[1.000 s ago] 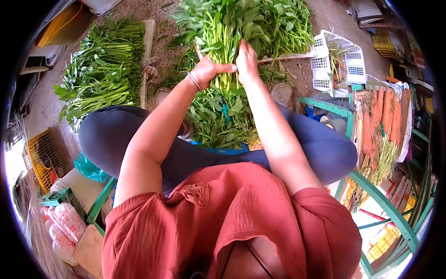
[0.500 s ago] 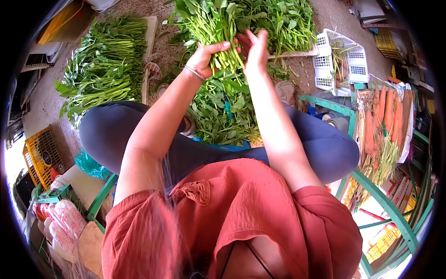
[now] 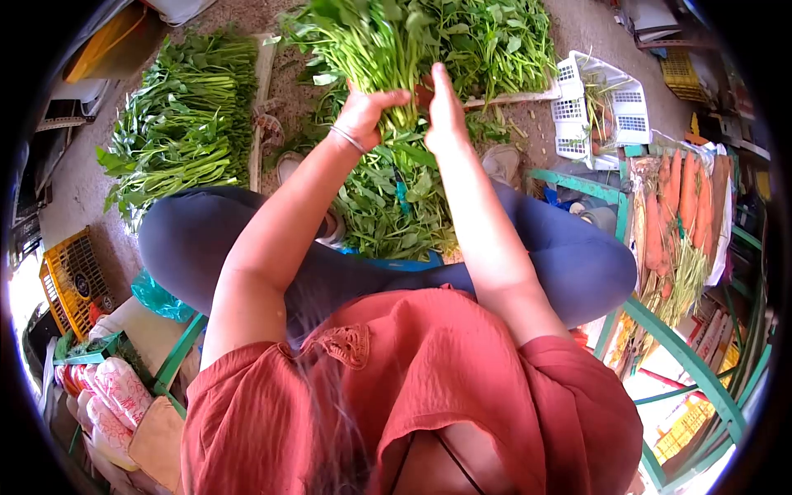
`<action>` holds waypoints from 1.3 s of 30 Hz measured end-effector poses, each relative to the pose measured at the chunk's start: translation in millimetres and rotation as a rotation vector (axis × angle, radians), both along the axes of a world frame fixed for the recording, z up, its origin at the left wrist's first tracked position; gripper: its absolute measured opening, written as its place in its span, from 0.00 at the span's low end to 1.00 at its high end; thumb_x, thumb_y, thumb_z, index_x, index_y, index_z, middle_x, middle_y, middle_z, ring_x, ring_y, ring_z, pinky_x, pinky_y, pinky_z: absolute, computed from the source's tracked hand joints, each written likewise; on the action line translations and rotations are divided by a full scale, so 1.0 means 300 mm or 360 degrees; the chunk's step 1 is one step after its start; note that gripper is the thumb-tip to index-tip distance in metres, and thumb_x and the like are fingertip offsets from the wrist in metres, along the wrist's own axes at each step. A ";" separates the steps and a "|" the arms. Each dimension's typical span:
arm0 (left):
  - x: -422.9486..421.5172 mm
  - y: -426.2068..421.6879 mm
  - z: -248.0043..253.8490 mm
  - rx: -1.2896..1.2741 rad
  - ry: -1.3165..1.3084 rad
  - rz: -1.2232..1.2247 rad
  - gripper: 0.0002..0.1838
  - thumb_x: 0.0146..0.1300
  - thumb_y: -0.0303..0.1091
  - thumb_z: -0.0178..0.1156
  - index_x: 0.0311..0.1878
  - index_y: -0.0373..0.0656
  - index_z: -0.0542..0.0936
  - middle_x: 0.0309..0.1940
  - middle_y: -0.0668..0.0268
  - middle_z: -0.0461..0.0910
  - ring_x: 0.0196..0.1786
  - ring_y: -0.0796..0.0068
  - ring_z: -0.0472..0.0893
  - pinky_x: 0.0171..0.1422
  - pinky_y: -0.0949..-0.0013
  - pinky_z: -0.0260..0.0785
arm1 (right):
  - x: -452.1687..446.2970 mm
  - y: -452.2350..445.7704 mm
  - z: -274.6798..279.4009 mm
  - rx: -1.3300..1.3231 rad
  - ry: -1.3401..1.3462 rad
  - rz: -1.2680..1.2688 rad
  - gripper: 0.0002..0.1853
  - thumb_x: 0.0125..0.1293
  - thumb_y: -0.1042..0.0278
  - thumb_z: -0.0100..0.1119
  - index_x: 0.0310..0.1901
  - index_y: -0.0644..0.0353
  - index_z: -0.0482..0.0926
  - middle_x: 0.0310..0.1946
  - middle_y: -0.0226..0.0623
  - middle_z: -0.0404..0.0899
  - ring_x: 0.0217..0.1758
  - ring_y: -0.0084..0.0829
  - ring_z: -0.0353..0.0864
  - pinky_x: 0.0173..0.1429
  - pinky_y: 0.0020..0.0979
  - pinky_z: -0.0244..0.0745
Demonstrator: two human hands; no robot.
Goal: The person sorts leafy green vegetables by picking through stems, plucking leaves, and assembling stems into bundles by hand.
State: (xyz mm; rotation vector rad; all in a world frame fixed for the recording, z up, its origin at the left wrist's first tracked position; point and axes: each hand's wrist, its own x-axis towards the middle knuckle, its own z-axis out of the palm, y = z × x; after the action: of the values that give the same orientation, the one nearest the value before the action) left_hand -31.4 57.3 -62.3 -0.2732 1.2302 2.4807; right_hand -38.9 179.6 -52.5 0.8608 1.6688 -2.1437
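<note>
Your left hand (image 3: 363, 115) is closed around the lower stalks of a bunch of leafy greens (image 3: 375, 62), thumb laid across the front, while the fingers that wrap behind are mostly hidden by the stems. Your right hand (image 3: 445, 120) is open at the bunch's right side, palm turned inward and one digit pointing up; its other fingers sink into shadow beside the stalks (whether they touch the stems, you cannot tell from here). The bunch stands out in front of you, above the gap between your feet, its leaves blurred and its top cut off by the upper edge of the view. Both your arms reach forward and converge, the left bent more at the elbow, the right nearly straight, with a pale bracelet (image 3: 347, 139) round your left wrist. Just below your hands lies a heap of loose greens (image 3: 388, 219) with a teal strip (image 3: 403, 196) on it, flanked by your bent knees; your shoes are partly covered by your legs. Beyond the bunch, to the right, a stack of greens (image 3: 507, 49) is cut off at the top, and a longer stack (image 3: 186, 124) lies on the floor to your left. Farther right sit a white crate (image 3: 569, 120), its contents hard to make out, and a row of carrots (image 3: 676, 206) by a green frame (image 3: 685, 351).
</note>
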 end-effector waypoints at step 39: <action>0.021 -0.140 -0.024 0.0572 -0.0463 0.0476 0.09 0.52 0.25 0.55 0.36 0.32 0.72 0.35 0.54 0.75 0.41 0.62 0.76 0.53 0.58 0.67 | 0.496 0.121 -0.466 0.1676 0.0201 0.1540 0.15 0.49 0.60 0.61 0.30 0.65 0.73 0.25 0.47 0.78 0.28 0.43 0.78 0.32 0.38 0.73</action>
State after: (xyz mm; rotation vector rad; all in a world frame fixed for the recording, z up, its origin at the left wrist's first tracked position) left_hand -25.0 15.4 -69.6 -0.7345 0.6510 2.7259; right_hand 109.9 216.0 -192.4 -0.0125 2.5344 -0.6330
